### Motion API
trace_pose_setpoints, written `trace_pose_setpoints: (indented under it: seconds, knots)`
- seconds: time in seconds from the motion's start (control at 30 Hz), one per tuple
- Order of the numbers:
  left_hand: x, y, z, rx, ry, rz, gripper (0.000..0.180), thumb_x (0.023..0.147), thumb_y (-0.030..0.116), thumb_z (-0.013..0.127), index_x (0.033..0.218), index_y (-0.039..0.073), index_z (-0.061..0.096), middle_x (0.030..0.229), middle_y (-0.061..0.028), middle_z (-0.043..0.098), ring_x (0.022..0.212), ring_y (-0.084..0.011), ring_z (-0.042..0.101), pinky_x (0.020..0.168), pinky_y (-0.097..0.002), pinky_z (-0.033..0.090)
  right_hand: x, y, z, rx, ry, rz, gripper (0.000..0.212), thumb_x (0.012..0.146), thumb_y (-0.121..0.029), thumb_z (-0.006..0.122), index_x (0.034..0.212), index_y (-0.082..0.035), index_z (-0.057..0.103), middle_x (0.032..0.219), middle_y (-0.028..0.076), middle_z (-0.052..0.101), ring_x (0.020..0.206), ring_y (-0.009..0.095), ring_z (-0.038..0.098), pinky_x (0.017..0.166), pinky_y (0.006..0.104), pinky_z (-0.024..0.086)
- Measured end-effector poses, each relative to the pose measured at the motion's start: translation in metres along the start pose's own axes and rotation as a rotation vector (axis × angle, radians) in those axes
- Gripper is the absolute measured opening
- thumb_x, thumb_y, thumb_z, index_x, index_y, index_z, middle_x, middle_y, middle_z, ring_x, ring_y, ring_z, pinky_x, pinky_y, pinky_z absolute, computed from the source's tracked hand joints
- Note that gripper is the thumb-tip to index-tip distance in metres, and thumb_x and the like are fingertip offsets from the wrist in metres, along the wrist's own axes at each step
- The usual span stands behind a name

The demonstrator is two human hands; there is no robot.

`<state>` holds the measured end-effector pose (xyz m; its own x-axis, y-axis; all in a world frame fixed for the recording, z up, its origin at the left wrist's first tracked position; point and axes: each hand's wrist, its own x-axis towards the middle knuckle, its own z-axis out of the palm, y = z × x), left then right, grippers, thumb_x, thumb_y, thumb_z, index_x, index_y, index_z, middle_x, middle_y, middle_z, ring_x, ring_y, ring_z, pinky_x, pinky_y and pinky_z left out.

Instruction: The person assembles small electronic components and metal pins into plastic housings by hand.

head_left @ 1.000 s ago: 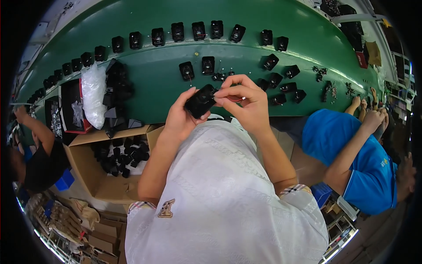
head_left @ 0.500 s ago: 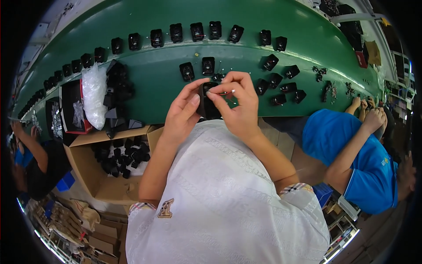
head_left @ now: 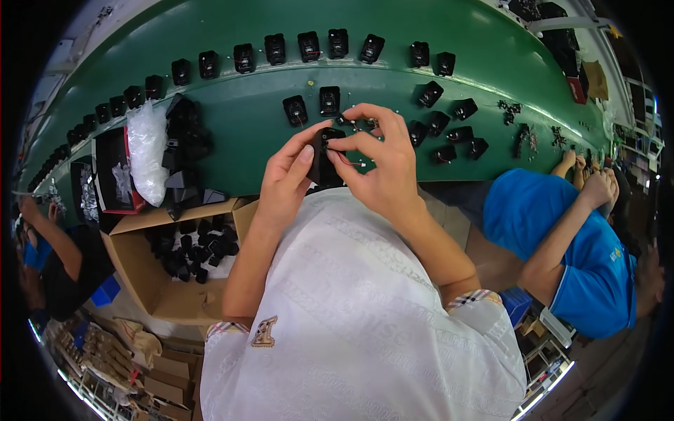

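Note:
A black plastic housing point(head_left: 324, 163) is held upright just above the table's near edge, in front of my chest. My left hand point(head_left: 286, 174) grips it from the left, thumb on its near side and fingers along its far edge. The thumb and forefinger of my right hand point(head_left: 382, 156) are pinched together at the housing's right face. From that pinch a thin red-and-black wire lead point(head_left: 349, 161) trails out, ending in a small white plug point(head_left: 363, 165). Whatever sits between the fingertips is mostly hidden. Beyond my hands stand two similar black housings point(head_left: 330, 101) with parts inside.
A long row of black housings point(head_left: 274, 49) lines the green table point(head_left: 246, 112). More lie at right, beside small wired parts point(head_left: 510, 112). At left are a plastic bag point(head_left: 148, 154), a red-edged box point(head_left: 105, 172) and a carton point(head_left: 133, 274) of black pieces. A co-worker in blue point(head_left: 537, 217) sits right.
The wire lead has shifted from above my right thumb to below it, its plug now hanging nearer me. My right hand has turned slightly, and the housing has tipped a little.

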<state>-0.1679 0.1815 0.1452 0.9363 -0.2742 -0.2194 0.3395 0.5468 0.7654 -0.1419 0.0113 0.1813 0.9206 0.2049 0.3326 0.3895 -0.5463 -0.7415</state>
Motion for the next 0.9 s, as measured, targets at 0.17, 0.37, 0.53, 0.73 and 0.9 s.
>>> trace_pose_setpoints:
  seconds: [0.17, 0.37, 0.53, 0.73, 0.9]
  knots:
    - [-0.001, 0.005, 0.004, 0.084, -0.015, 0.039, 0.044, 0.104, 0.023, 0.048, 0.141, -0.002, 0.047, 0.125, -0.0093, 0.06, 0.111, -0.0138, 0.059, 0.097, -0.0287, 0.048, 0.002, 0.009, -0.005, 0.26, -0.084, 0.131, 0.016, 0.07, -0.002, 0.079, 0.085, -0.006, 0.074, 0.116, 0.01, 0.063, 0.102, 0.023, 0.062, 0.083, 0.0345, 0.051]
    - [-0.002, 0.002, 0.003, 0.014, -0.044, -0.006, 0.045, 0.105, 0.024, 0.046, 0.142, -0.001, 0.047, 0.128, -0.0093, 0.059, 0.113, -0.0139, 0.059, 0.095, -0.0285, 0.049, -0.009, 0.014, 0.002, 0.424, -0.055, 0.169, 0.015, 0.069, -0.001, 0.08, 0.082, -0.005, 0.073, 0.116, 0.011, 0.064, 0.106, 0.024, 0.063, 0.089, 0.035, 0.05]
    - [-0.003, -0.003, 0.009, -0.015, 0.031, 0.007, 0.041, 0.104, 0.021, 0.049, 0.137, -0.002, 0.048, 0.124, -0.011, 0.06, 0.109, -0.0138, 0.061, 0.093, -0.0277, 0.05, -0.007, 0.005, -0.005, 0.202, -0.017, 0.126, 0.025, 0.071, 0.001, 0.077, 0.093, -0.003, 0.066, 0.115, 0.01, 0.065, 0.104, 0.021, 0.064, 0.088, 0.0329, 0.05]
    - [-0.001, 0.004, 0.002, 0.044, -0.038, -0.026, 0.034, 0.091, 0.004, 0.065, 0.12, 0.002, 0.046, 0.113, -0.0125, 0.064, 0.103, -0.0139, 0.063, 0.087, -0.0251, 0.051, -0.005, 0.003, -0.024, 0.478, -0.157, 0.341, 0.038, 0.069, 0.004, 0.072, 0.107, -0.002, 0.066, 0.108, 0.008, 0.07, 0.101, 0.02, 0.067, 0.085, 0.0319, 0.053]
    - [-0.006, 0.016, 0.015, 0.344, -0.066, 0.043, 0.053, 0.079, 0.008, 0.08, 0.12, 0.001, 0.047, 0.111, -0.0122, 0.066, 0.101, -0.015, 0.063, 0.086, -0.0261, 0.05, -0.015, 0.016, -0.03, 0.183, -0.047, -0.216, 0.033, 0.064, 0.01, 0.071, 0.095, -0.001, 0.071, 0.092, 0.012, 0.072, 0.085, 0.027, 0.07, 0.073, 0.0335, 0.058]
